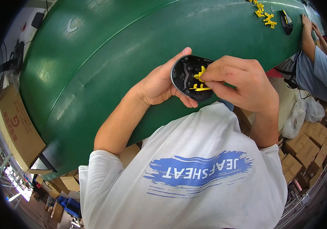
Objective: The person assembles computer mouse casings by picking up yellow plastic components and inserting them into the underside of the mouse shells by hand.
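Observation:
My left hand [156, 84] cradles a black rounded plastic shell [178, 72], its hollow inside facing up. The thumb lies along the far rim and the fingers curl underneath. Inside the shell are small posts and a dark curved strip. With thumb and fingertips, my right hand [243, 82] pinches a small yellow plastic part [200, 74] at the shell's right side. Just nearer to me, another yellow piece [199, 88] lies in the shell. My right fingers hide part of the shell's right end.
The green table [94, 72] carries a cluster of yellow plastic parts [268, 20] and another black shell [286, 22] at the far right. A co-worker's hand [306, 23] rests beside them. A cardboard box [16, 126] stands left; cartons [306, 147] and plastic bags [296, 119] are stacked right.

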A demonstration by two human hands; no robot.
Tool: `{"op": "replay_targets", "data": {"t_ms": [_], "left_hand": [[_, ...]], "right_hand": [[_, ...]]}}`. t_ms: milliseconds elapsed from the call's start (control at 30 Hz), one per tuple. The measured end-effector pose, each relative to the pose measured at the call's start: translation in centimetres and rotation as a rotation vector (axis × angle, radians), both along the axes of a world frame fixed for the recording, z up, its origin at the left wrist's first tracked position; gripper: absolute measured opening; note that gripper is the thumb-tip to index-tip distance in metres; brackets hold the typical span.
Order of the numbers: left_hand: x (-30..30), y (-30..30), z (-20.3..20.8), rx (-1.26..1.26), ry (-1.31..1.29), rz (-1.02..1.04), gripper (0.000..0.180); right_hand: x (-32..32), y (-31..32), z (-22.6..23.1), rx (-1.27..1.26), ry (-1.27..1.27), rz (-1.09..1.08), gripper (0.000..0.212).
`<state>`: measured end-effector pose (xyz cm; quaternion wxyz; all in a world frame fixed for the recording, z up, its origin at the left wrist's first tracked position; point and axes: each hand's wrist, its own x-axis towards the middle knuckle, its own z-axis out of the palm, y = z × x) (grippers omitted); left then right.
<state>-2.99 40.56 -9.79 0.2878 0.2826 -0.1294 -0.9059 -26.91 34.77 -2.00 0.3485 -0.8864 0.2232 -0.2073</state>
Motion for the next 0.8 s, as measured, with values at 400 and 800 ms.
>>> {"op": "replay_targets", "data": {"t_ms": [400,800], "left_hand": [[-5.2,4.2,-0.1,-0.613,-0.254,0.592,0.087],[-2.4,2.6,-1.5,-0.709,-0.226,0.424,0.098]], "right_hand": [[0.8,0.9,-3.8,0.205,-0.333,-0.406,0.015],[0.5,0.9,-1.5,0.059,-0.349,-0.305,0.018]]}}
